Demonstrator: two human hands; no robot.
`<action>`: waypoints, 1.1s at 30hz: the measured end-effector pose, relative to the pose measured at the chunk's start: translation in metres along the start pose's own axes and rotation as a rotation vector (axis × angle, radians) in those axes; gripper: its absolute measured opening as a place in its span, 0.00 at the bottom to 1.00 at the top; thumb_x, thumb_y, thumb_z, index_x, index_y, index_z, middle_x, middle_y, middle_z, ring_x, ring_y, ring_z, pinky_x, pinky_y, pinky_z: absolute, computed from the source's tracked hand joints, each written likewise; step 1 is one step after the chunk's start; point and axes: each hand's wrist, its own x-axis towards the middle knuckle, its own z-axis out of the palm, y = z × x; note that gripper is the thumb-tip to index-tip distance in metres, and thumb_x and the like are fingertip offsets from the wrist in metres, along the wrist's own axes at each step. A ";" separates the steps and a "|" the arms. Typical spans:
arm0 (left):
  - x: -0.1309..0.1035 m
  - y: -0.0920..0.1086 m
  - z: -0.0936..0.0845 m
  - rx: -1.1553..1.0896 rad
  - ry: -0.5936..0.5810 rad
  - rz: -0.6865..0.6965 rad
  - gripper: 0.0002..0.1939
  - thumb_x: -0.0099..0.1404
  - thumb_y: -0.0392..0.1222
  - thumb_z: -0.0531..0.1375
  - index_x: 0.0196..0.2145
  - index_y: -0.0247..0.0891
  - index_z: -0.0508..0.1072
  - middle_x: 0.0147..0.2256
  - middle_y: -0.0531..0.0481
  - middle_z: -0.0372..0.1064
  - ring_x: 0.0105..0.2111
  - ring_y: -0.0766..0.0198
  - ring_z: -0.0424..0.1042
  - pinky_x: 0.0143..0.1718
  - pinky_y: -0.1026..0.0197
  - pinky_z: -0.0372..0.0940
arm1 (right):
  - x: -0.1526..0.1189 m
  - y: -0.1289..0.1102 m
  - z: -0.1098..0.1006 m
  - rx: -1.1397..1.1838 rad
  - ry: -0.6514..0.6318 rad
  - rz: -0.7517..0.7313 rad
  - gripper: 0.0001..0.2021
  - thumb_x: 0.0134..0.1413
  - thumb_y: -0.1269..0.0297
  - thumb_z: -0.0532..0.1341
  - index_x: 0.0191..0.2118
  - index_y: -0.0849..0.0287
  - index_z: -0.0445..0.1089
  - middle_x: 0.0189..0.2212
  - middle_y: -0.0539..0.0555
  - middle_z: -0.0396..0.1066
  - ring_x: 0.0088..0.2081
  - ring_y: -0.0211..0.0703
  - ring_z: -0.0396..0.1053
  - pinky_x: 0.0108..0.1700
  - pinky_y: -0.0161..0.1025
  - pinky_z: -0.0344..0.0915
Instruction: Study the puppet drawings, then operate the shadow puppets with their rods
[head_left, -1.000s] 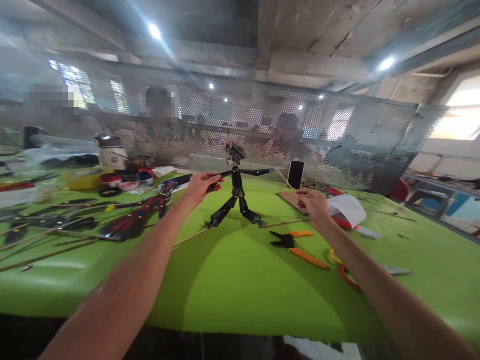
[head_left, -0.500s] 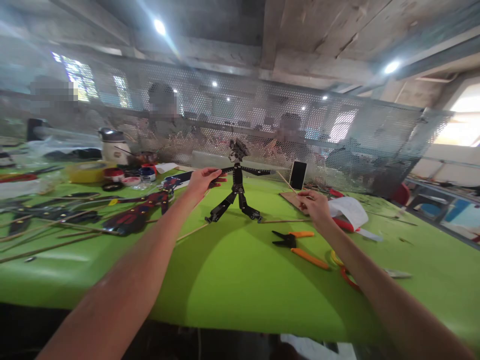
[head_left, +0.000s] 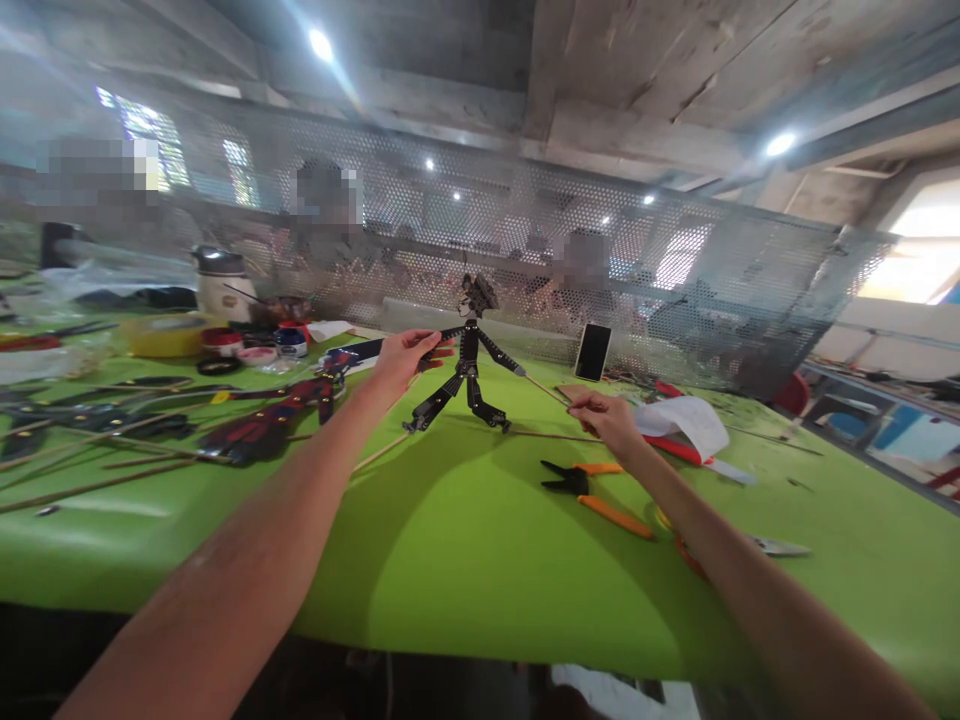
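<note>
A black jointed shadow puppet (head_left: 469, 350) with a pale face is held upright above the green table, legs apart and feet near the surface. My left hand (head_left: 409, 358) is closed at the end of the puppet's left-side arm; its fingers partly hide the grip. In a pinch, my right hand (head_left: 604, 415) holds a thin rod (head_left: 546, 388) whose far end meets the puppet's other hand, which slopes downward. Other thin sticks (head_left: 382, 455) run along the table by the puppet's feet. Orange-handled pliers (head_left: 589, 490) lie in front of my right hand.
Scissors (head_left: 780, 546) lie beside my right forearm. A phone (head_left: 593, 352) stands upright behind. White paper (head_left: 686, 425) is at right. Another puppet (head_left: 262, 420), sticks, paint jars (head_left: 291, 340) and a kettle (head_left: 221, 283) crowd the left. A perforated screen (head_left: 495, 235) backs the table, people beyond.
My right hand has moved down and left with the rod. The puppet's right-side arm has swung from nearly level to sloping down. My left hand keeps its grip.
</note>
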 end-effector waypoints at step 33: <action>-0.021 0.044 0.053 -0.171 -0.093 0.087 0.17 0.67 0.51 0.61 0.50 0.42 0.73 0.49 0.48 0.75 0.53 0.50 0.73 0.48 0.51 0.72 | -0.017 -0.015 0.027 -0.086 -0.384 -0.169 0.16 0.47 0.53 0.65 0.36 0.61 0.76 0.30 0.54 0.69 0.27 0.38 0.65 0.29 0.37 0.64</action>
